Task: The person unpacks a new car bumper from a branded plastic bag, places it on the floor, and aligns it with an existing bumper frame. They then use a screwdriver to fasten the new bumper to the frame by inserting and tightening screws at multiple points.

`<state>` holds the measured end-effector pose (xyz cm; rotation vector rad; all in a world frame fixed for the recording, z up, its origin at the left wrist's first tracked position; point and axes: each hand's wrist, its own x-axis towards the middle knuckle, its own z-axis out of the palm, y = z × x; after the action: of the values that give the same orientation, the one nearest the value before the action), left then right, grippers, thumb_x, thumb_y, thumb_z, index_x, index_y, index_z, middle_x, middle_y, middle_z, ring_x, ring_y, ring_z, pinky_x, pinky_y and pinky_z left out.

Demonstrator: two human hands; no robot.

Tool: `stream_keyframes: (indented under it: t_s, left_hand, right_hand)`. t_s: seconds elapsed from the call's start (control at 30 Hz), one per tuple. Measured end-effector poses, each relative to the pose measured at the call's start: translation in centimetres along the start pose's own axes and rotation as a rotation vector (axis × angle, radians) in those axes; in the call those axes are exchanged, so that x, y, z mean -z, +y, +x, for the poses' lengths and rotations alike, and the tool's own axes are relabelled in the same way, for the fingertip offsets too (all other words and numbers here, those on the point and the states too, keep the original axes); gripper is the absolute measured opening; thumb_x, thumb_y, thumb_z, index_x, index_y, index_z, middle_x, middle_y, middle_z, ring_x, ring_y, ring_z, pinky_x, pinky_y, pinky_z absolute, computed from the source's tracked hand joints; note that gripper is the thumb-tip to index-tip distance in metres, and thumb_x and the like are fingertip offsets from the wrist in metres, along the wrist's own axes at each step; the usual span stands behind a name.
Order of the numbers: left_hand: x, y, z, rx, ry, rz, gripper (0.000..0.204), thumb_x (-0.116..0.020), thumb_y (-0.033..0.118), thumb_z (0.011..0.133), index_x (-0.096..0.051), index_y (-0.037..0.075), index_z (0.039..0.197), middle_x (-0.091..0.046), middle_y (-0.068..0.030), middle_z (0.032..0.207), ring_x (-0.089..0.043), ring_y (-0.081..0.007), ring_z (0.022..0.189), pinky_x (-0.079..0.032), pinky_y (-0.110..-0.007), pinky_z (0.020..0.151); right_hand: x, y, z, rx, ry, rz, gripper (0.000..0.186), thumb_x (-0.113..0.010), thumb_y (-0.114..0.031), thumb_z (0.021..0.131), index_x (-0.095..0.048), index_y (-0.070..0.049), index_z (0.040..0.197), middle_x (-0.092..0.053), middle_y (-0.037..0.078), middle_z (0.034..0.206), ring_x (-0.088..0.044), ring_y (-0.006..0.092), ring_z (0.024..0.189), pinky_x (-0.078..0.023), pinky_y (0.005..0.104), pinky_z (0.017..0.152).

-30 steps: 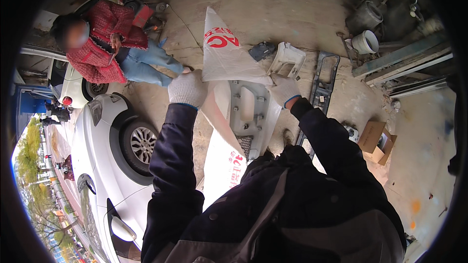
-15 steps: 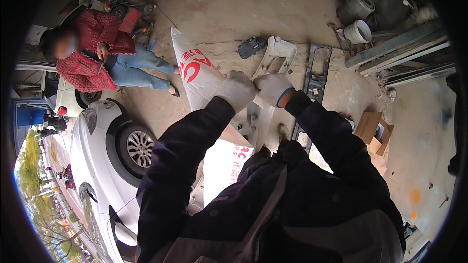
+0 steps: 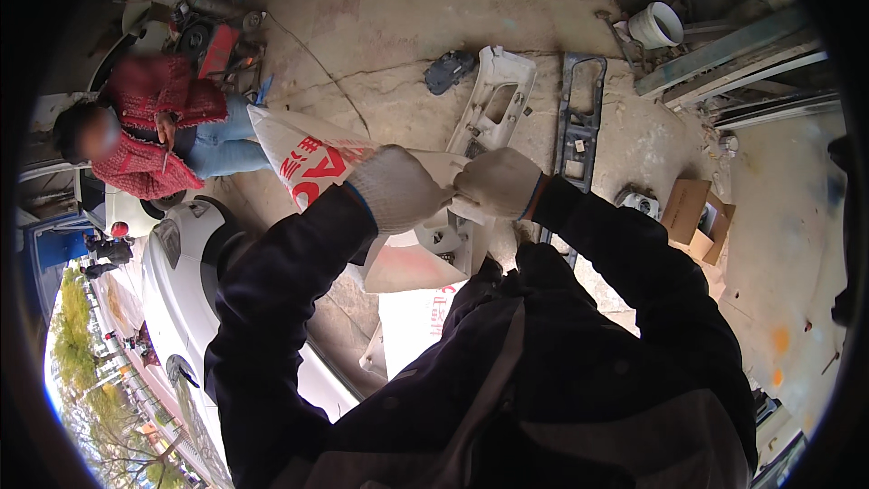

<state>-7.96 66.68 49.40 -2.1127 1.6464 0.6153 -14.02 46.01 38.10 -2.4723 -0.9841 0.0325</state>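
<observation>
Sheet (image 3: 317,161) is btwn car (image 3: 177,294) L, box (image 3: 685,208) R.

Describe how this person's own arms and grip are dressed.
The left grip and right grip each wear an off-white knitted glove with a thin blue edge at the wrist. The left sleeve and right sleeve are long, dark and without visible markings.

White sheet (image 3: 312,152) w/ red print, creased | pinched aloft btwn L hand (image 3: 403,188) & R hand (image 3: 501,183) | ptd corner juts L, pinkish flap (image 3: 407,267) hangs below
</observation>
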Motion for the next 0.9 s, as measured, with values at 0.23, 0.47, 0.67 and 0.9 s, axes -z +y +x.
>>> stream_keyframes:
  t_s: [0.23, 0.47, 0.67, 0.9]
  left_hand:
    - [-1.0, -0.9, 0.4, 0.132, 0.229, -0.099, 0.039, -0.061, 0.043, 0.101, -0.073, 0.012, 0.08, -0.064, -0.009, 0.063, -0.065, -0.0295, 0.054, -0.049, -0.046, 0.05]
    - [-2.9, -2.4, -4.1, 0.617, 0.847, -0.638, 0.029, -0.056, 0.023, 0.109, -0.078, 0.006, 0.101, -0.071, -0.0104, 0.071, -0.07, -0.0241, 0.059, -0.057, -0.038, 0.056]
    - [-14.8, 5.8, -5.3, 0.982, 0.55, -0.937, 0.035, -0.063, 0.031, 0.105, -0.071, 0.006, 0.083, -0.067, -0.0106, 0.067, -0.071, -0.0225, 0.06, -0.054, -0.038, 0.054]
    - [-27.5, 24.8, -1.8, 1.131, 0.056, -1.302, 0.044, -0.061, 0.048, 0.101, -0.074, 0.008, 0.088, -0.074, -0.0162, 0.083, -0.072, -0.0379, 0.081, -0.056, -0.05, 0.074]
  right_hand:
    - [0.4, 2.6, -0.8, -0.04, 0.058, 0.062, 0.032, -0.061, -0.034, 0.1, -0.069, -0.009, 0.081, -0.068, 0.012, 0.076, -0.07, 0.033, 0.074, -0.055, 0.0462, 0.067]
    - [-1.9, 12.5, -7.0, -0.423, 0.118, -0.027, 0.031, -0.059, -0.033, 0.1, -0.072, -0.006, 0.09, -0.07, 0.016, 0.079, -0.07, 0.0369, 0.077, -0.057, 0.0493, 0.07]
    - [-8.1, 19.0, -11.1, -0.642, 0.153, -0.053, 0.042, -0.056, -0.039, 0.103, -0.075, -0.004, 0.089, -0.072, 0.024, 0.086, -0.071, 0.0412, 0.084, -0.057, 0.0507, 0.074]
    - [-13.4, 22.1, -13.9, -0.91, 0.069, 0.041, 0.044, -0.055, -0.047, 0.101, -0.079, -0.01, 0.098, -0.075, 0.023, 0.094, -0.072, 0.0428, 0.09, -0.057, 0.0532, 0.079]
